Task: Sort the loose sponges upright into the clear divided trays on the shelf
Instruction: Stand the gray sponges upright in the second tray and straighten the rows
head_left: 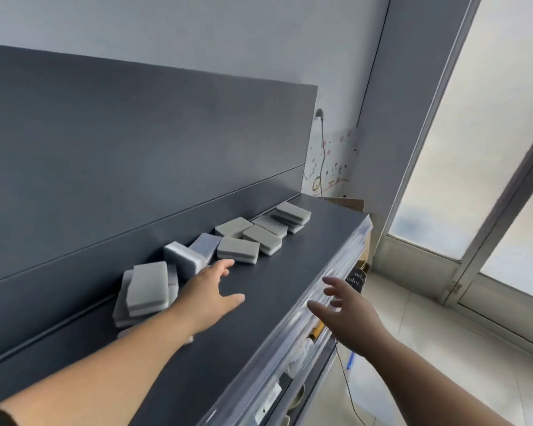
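Head view: left hand (pixel 210 290) is hovering over the shelf (pixel 274 290), fingers spread, holding nothing, fingertips just short of a flat sponge (pixel 238 249). A leaning sponge pile (pixel 148 292) is sitting left of its wrist, and more are lying beyond. Right hand (pixel 348 312) is hovering empty, fingers apart, over a blurred clear plastic edge (pixel 290 342); trays aren't identifiable. Probably the pickup step: next move is calling for pinching that sponge and standing it upright.

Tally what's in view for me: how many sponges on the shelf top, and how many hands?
Sponges: at least 11, since stacking and overlap hide some
Hands: 2, left hand and right hand
Total: at least 13
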`<action>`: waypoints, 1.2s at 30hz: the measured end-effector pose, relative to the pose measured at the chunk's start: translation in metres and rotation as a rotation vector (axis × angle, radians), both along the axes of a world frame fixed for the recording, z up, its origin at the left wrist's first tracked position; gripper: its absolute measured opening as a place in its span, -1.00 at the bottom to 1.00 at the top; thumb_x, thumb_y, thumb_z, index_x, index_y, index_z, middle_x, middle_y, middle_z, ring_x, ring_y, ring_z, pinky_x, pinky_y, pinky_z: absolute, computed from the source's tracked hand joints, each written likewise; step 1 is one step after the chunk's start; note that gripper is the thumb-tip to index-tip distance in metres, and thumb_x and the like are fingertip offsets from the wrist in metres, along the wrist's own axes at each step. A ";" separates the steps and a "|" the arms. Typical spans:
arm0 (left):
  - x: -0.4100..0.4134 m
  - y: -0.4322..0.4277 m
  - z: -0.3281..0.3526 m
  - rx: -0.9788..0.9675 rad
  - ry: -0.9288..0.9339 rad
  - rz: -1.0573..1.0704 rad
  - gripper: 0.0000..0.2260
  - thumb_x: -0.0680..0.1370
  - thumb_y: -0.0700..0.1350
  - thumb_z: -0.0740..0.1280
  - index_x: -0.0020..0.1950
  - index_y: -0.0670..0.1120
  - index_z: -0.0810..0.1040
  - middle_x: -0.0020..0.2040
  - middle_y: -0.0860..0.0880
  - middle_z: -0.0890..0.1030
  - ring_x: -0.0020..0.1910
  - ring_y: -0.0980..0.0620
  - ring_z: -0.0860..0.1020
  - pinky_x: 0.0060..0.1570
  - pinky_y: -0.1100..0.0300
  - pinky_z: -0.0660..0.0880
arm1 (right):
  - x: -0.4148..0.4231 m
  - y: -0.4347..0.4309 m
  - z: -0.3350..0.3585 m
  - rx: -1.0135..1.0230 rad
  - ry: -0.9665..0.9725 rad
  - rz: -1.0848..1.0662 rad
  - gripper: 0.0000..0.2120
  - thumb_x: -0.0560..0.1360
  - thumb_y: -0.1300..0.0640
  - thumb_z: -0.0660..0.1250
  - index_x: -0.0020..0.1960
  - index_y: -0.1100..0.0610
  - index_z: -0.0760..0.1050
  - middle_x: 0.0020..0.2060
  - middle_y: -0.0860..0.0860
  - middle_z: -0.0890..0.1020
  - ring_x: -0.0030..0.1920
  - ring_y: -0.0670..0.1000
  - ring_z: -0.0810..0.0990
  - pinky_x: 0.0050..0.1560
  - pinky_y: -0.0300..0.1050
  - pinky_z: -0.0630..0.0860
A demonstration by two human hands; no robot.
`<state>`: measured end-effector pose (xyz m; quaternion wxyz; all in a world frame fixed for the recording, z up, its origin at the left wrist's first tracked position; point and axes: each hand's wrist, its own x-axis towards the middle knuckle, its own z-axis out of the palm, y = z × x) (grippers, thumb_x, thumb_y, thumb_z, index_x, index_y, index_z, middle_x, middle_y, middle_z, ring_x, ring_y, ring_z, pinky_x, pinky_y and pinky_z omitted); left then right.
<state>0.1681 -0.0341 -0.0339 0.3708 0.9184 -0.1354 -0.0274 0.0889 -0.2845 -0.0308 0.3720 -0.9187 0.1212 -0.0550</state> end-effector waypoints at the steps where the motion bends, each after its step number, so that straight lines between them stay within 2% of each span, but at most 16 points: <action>1: 0.014 -0.008 -0.001 -0.002 -0.002 0.010 -0.39 0.45 0.06 0.42 0.45 0.12 0.24 0.35 0.09 0.41 0.32 0.11 0.39 0.21 0.21 0.35 | 0.017 -0.006 0.001 0.004 0.001 0.004 -0.40 0.44 -0.15 0.38 0.42 -0.10 0.28 0.24 -0.12 0.50 0.17 -0.09 0.48 -0.18 -0.33 0.50; 2: 0.028 -0.016 -0.003 -0.002 -0.007 0.021 -0.39 0.46 0.05 0.41 0.45 0.11 0.25 0.35 0.08 0.41 0.32 0.10 0.39 0.22 0.22 0.35 | 0.035 -0.012 0.000 0.002 -0.003 0.008 -0.41 0.45 -0.15 0.38 0.41 -0.09 0.28 0.24 -0.12 0.50 0.16 -0.10 0.48 -0.18 -0.34 0.48; 5: 0.068 -0.042 -0.008 0.003 -0.018 0.067 -0.41 0.47 0.03 0.40 0.45 0.09 0.25 0.36 0.07 0.41 0.32 0.10 0.39 0.24 0.23 0.34 | 0.092 -0.034 -0.004 -0.029 -0.016 0.035 -0.41 0.45 -0.16 0.37 0.41 -0.07 0.30 0.23 -0.10 0.52 0.15 -0.09 0.50 0.06 -0.22 0.42; 9: 0.117 -0.081 -0.016 0.041 -0.036 0.190 -0.45 0.50 0.05 0.36 0.45 0.08 0.25 0.38 0.07 0.38 0.32 0.08 0.38 0.21 0.22 0.34 | 0.175 -0.067 -0.013 -0.063 -0.026 0.111 -0.44 0.45 -0.16 0.36 0.39 -0.05 0.32 0.24 -0.10 0.52 0.20 -0.06 0.50 0.13 -0.19 0.40; 12: 0.153 -0.111 -0.022 0.075 -0.022 0.336 -0.45 0.50 0.10 0.35 0.43 0.03 0.27 0.40 0.05 0.36 0.35 0.04 0.36 0.28 0.17 0.34 | 0.235 -0.092 -0.016 -0.067 -0.059 0.169 -0.46 0.45 -0.15 0.37 0.37 -0.04 0.36 0.27 -0.09 0.50 0.26 -0.04 0.47 0.23 -0.12 0.40; 14: 0.176 -0.128 -0.025 0.134 0.017 0.436 -0.40 0.48 0.18 0.33 0.44 0.00 0.25 0.40 0.01 0.35 0.37 0.00 0.34 0.31 0.11 0.34 | 0.272 -0.106 -0.015 -0.068 -0.083 0.193 -0.50 0.46 -0.12 0.36 0.35 -0.02 0.38 0.28 -0.07 0.47 0.29 -0.02 0.45 0.25 -0.12 0.37; 17: 0.204 -0.150 -0.028 0.290 0.160 0.515 -0.21 0.41 0.35 0.29 0.48 -0.05 0.17 0.44 -0.05 0.29 0.41 -0.06 0.28 0.35 0.08 0.29 | 0.324 -0.122 -0.015 -0.068 -0.130 0.209 -0.52 0.47 -0.08 0.36 0.34 0.01 0.39 0.30 -0.02 0.43 0.30 0.03 0.42 0.26 -0.10 0.34; 20: 0.219 -0.162 -0.032 0.434 0.279 0.532 -0.09 0.32 0.46 0.27 0.48 -0.07 0.15 0.46 -0.06 0.29 0.43 -0.07 0.27 0.34 0.08 0.26 | 0.362 -0.125 -0.022 -0.016 -0.069 0.242 -0.46 0.46 -0.11 0.35 0.38 0.00 0.33 0.36 -0.02 0.37 0.35 0.08 0.37 0.26 -0.06 0.34; 24: 0.230 -0.168 -0.032 0.470 0.327 0.540 -0.03 0.28 0.45 0.32 0.50 -0.05 0.10 0.48 -0.04 0.27 0.44 -0.05 0.26 0.36 0.10 0.22 | 0.383 -0.121 -0.039 -0.039 0.052 0.306 -0.31 0.41 -0.17 0.38 0.44 0.00 0.25 0.33 0.01 0.43 0.34 0.11 0.39 0.27 -0.02 0.38; 27: 0.230 -0.174 -0.033 0.497 0.231 0.553 -0.09 0.26 0.39 0.41 0.44 -0.01 0.16 0.41 -0.02 0.32 0.38 -0.06 0.28 0.36 0.12 0.19 | 0.388 -0.122 -0.045 -0.062 0.048 0.317 -0.27 0.36 -0.19 0.41 0.45 0.00 0.26 0.30 0.00 0.45 0.32 0.11 0.40 0.27 0.00 0.40; 31: 0.224 -0.183 -0.040 0.328 0.108 0.561 -0.13 0.22 0.20 0.55 0.36 0.01 0.17 0.33 0.00 0.21 0.27 -0.03 0.36 0.27 0.16 0.32 | 0.384 -0.125 -0.042 -0.016 0.017 0.322 -0.36 0.34 -0.12 0.41 0.37 -0.02 0.33 0.24 -0.03 0.48 0.23 0.07 0.47 0.15 -0.07 0.44; 34: 0.217 -0.185 -0.034 0.188 -0.020 0.570 -0.15 0.26 0.05 0.58 0.40 0.05 0.16 0.34 0.03 0.15 0.22 0.06 0.33 0.17 0.31 0.26 | 0.374 -0.123 -0.029 0.080 -0.043 0.299 -0.46 0.33 -0.08 0.39 0.27 -0.04 0.37 0.15 -0.09 0.51 0.16 0.04 0.49 0.08 -0.07 0.45; 36: 0.209 -0.180 -0.028 0.031 -0.071 0.620 -0.15 0.27 -0.03 0.59 0.42 0.09 0.16 0.34 0.05 0.22 0.16 0.14 0.30 0.15 0.33 0.24 | 0.363 -0.116 -0.019 0.153 -0.071 0.310 -0.52 0.33 -0.05 0.39 0.21 -0.06 0.36 0.08 -0.12 0.52 0.10 0.03 0.51 0.06 -0.04 0.48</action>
